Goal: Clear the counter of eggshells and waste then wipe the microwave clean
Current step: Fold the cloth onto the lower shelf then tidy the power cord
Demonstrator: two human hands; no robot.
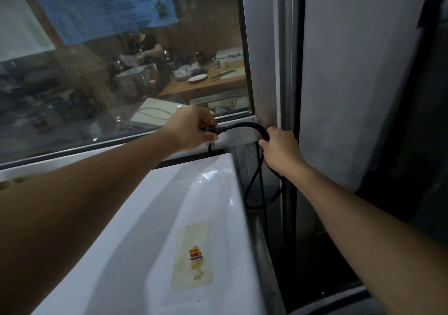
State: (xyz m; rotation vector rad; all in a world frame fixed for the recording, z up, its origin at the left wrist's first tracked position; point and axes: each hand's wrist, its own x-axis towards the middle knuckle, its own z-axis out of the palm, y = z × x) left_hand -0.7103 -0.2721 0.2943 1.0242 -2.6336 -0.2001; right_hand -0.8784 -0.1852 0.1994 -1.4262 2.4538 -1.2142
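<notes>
Microwave (155,229) top below window; left hand (188,130) grips plug (210,128), right hand (278,148) curled round cord (244,126).

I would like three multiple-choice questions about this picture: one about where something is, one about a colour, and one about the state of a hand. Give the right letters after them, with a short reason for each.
1. Where is the worn sticker?
A. on the window glass
B. on top of the white appliance
C. on the grey wall

2. What colour is the cable?
A. white
B. red
C. black

3. What is the right hand doing?
A. gripping the cable
B. resting flat on the appliance
C. hanging free

Answers:
1 B: the sticker lies on the top of the white appliance.
2 C: the cable is black from the plug to the loops below.
3 A: the right hand has its fingers curled round the cable, while the left hand holds the plug.
</notes>
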